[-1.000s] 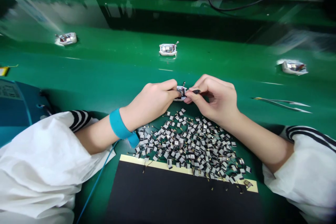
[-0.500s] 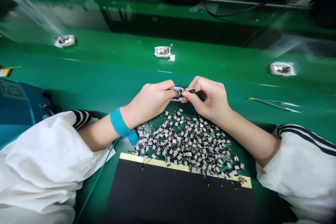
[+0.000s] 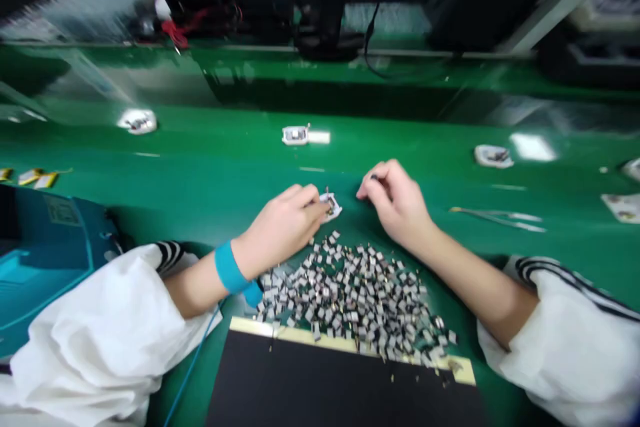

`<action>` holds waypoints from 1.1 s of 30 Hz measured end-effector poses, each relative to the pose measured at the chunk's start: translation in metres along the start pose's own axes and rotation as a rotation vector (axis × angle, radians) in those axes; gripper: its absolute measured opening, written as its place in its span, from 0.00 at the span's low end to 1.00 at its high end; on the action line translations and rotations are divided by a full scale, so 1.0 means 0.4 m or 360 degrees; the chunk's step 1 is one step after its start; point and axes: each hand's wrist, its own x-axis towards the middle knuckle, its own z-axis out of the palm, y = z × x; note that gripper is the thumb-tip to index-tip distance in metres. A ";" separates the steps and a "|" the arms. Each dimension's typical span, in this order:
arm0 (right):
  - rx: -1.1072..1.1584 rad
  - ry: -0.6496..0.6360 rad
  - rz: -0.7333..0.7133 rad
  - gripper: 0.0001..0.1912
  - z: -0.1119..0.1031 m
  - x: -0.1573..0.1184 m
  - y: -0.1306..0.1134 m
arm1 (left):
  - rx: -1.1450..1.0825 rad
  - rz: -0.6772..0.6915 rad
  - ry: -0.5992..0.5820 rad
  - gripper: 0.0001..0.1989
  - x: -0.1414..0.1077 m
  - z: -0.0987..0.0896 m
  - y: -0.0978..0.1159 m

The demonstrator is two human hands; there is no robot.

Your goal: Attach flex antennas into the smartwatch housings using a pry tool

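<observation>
My left hand (image 3: pixel 287 223) has its fingers closed on the near left side of a small white device housing (image 3: pixel 334 211). Electronics show inside it, and a short lead sticks up at its far edge. To the right, apart from the housing, my right hand (image 3: pixel 400 203) is raised with thumb and fingers pinched. A dark end of a small black piece (image 3: pixel 374 177) pokes out of that pinch; the rest is hidden and blurred. Just below both hands spreads a pile of small grey-and-black modules with short leads (image 3: pixel 350 300).
More open white housings lie at the left (image 3: pixel 137 121), centre (image 3: pixel 295 135) and right (image 3: pixel 493 156). Tweezers (image 3: pixel 500 217) rest right of my hand. A black sheet (image 3: pixel 340 387) with a yellow edge lies in front; a blue bin (image 3: pixel 50 233) and yellow battery packs (image 3: pixel 45 180) are left.
My right hand has drawn away from the housing to the right, still pinched. My left hand stays on the housing, which now sits tilted. The camera view has tipped upward.
</observation>
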 end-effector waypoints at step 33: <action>-0.0568 -0.0579 -0.0649 0.08 0.037 0.028 -0.025 | -0.0883 -0.0265 -0.0075 0.31 -0.002 0.018 -0.073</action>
